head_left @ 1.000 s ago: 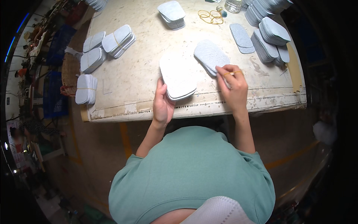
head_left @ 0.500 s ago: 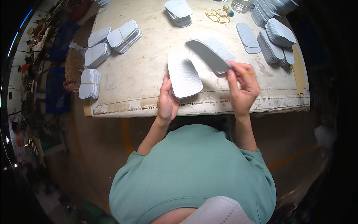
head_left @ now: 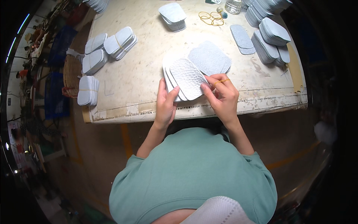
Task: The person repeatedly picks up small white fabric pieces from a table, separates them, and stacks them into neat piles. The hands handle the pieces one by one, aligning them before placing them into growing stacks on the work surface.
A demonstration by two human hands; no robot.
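Note:
My left hand (head_left: 166,103) grips several white, insole-shaped pads (head_left: 167,76) at their lower left, with the thumb on top. Over these lies a dimpled white insole-shaped pad (head_left: 187,77), offset to the right. My right hand (head_left: 222,95) pinches that pad's right edge between thumb and fingers. A yellow rubber band (head_left: 222,80) circles a finger of this hand. Just beyond the hands, more pale blue-grey pads (head_left: 210,56) lie loosely overlapped on the table.
The worn white table (head_left: 138,80) carries banded pad stacks (head_left: 88,90) on the left and an unbanded stack (head_left: 173,16) at the back. Taller stacks (head_left: 274,31) stand on the right, near two overlapping pads (head_left: 242,38). Loose rubber bands (head_left: 211,18) lie by a glass jar (head_left: 233,6).
My right hand has moved left, bringing its pad over those in my left hand. My left thumb now rests on the pads. The view has shifted slightly.

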